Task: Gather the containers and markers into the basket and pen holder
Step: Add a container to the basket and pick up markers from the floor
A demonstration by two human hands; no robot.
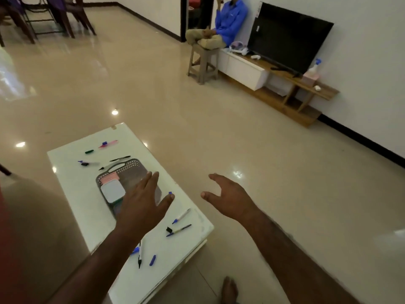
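— Left hand [144,200] spread flat, fingers straight, hovering over the near half of the grey basket [131,170]; nothing held. Right hand [228,198] off the right edge of the table [72,194], fingers loosely open, also empty.

— And the containers?

— Already in the basket, at its left side: a pink container [110,177] toward the far end, a white container [112,191] just beside it toward the near end. Probably light plastic, rigid, smooth lids (slippery if pinched from above). Better taken by the side walls.

— Markers?

— Scattered, none gathered yet. Green marker [89,151] and pink marker [108,144] toward the far edge, black pen [120,158] just beyond the basket's handle. White marker with blue cap [181,216] and dark blue pen [178,230] near the right edge. Black-tipped marker [140,254] and loose blue cap [152,260] toward the near edge, partly under the left forearm.

— Handling?

— Light, stiff, round, likely to roll on the glossy top. Best pinched mid-barrel, thumb against two fingers. Pen holder not seen anywhere.
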